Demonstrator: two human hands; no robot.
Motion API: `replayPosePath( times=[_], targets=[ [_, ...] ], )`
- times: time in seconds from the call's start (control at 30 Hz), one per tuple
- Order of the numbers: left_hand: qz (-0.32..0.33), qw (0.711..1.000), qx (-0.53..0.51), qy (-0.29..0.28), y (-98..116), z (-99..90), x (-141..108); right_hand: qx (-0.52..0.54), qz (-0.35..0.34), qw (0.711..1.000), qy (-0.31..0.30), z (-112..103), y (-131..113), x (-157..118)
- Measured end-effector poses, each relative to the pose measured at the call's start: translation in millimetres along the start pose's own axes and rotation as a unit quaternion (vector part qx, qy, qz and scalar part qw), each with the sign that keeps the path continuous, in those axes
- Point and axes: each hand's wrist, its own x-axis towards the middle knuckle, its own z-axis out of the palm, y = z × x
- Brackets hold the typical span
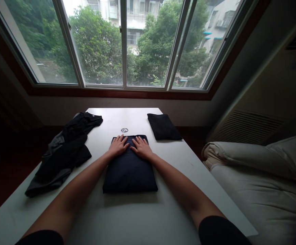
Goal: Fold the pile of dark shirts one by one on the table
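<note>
While our left hand [118, 145] and right hand [141, 147] rest spread wide, gripping nothing, on the twelve-o'clock end of the navy rectangular folded cloth [130, 175] centred on the white table [117, 221], we judge it soft and light, best held under its six-o'clock corners.

On my screen the flat, rectangular folded navy cloth garment [129, 173] is one plain dark blue. Beyond and right of it I see a small folded black cloth [164, 126], solid in colour; left of the garment, a crumpled black and charcoal-grey fabric heap [66, 146]. The smooth white tabletop [135, 217] beneath the garment bears a small black-lined round mark [124, 130] just past its far edge. Right of the garment I make out a padded grey-beige sofa [260, 187]; well beyond it, a reddish-brown wooden window frame [119, 94]. Nearer me than the garment, the fabric sleeves [221, 229] are plain black.
</note>
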Motion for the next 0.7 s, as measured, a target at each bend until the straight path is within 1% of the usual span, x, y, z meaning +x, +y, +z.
replayPosePath(
  times=[0.13, 0.23, 0.3, 0.4, 0.47, 0.57, 0.63, 0.7],
  targets=[
    [-0.038, 0.999, -0.023, 0.001, -11.5, -2.9, 13.1, 0.007, 0.039, 0.999, 0.001, -4.7, 15.6, 9.1],
    [-0.046, 0.998, -0.034, 0.008, -18.9, -5.1, 14.7, 0.01, 0.054, 0.998, -0.004, -7.8, 24.3, 11.4],
    [-0.043, 0.997, -0.041, 0.039, -21.6, -7.5, 10.7, 0.009, 0.049, 0.999, 0.0, -8.0, 27.1, 10.6],
    [-0.033, 0.992, -0.06, 0.105, -22.0, -13.3, -3.3, 0.009, 0.053, 0.998, 0.016, -6.8, 27.7, 8.1],
    [-0.012, 0.99, -0.067, 0.122, -20.5, -17.7, -16.9, 0.007, 0.065, 0.997, 0.029, -6.8, 27.5, 6.3],
    [0.04, 0.992, -0.066, 0.102, -17.0, -22.3, -38.8, -0.001, 0.068, 0.996, 0.054, -10.8, 26.3, 1.7],
    [0.067, 0.993, -0.063, 0.069, -14.4, -22.7, -51.0, -0.005, 0.048, 0.997, 0.067, -14.9, 22.2, -3.8],
    [0.071, 0.996, -0.052, 0.027, -11.9, -20.5, -59.3, 0.0, 0.021, 0.998, 0.065, -17.3, 12.8, -11.1]
  ],
)
